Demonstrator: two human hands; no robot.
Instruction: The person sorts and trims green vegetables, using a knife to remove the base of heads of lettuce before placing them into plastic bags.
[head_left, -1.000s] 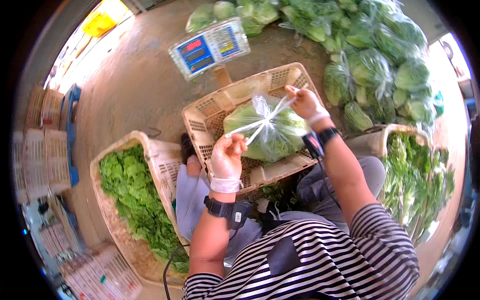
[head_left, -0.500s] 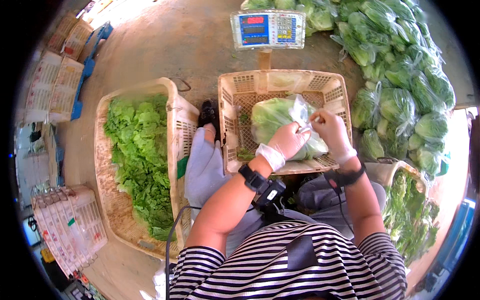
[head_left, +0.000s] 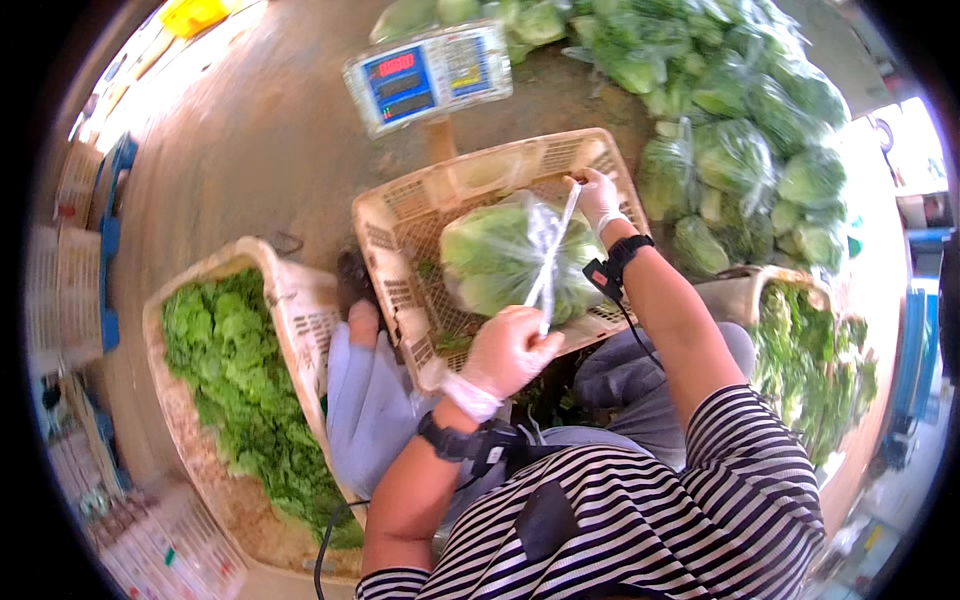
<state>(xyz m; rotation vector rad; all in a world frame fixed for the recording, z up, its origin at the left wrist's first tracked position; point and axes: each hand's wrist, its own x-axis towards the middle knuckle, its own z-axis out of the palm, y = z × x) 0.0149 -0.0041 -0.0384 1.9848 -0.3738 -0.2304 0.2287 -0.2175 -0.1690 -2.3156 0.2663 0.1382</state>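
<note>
A clear plastic bag of green lettuce lies in a beige plastic crate in front of me. The bag's twisted plastic ends stretch in a taut, whitish strip across the bag's top. My gloved left hand, at the crate's near edge, is closed around the lower end. By the crate's right wall, my gloved right hand pinches the upper end. Whether the strip has a knot in it I cannot tell.
A scale display on a post stands behind the crate. Left is a large crate of loose leafy lettuce. Several bagged lettuces are piled at the far right. Another container of greens stands by my right knee.
My hands have moved apart, left toward me and right away, drawing the bag's ends into a long taut strip. The whole view has turned and shifted.
</note>
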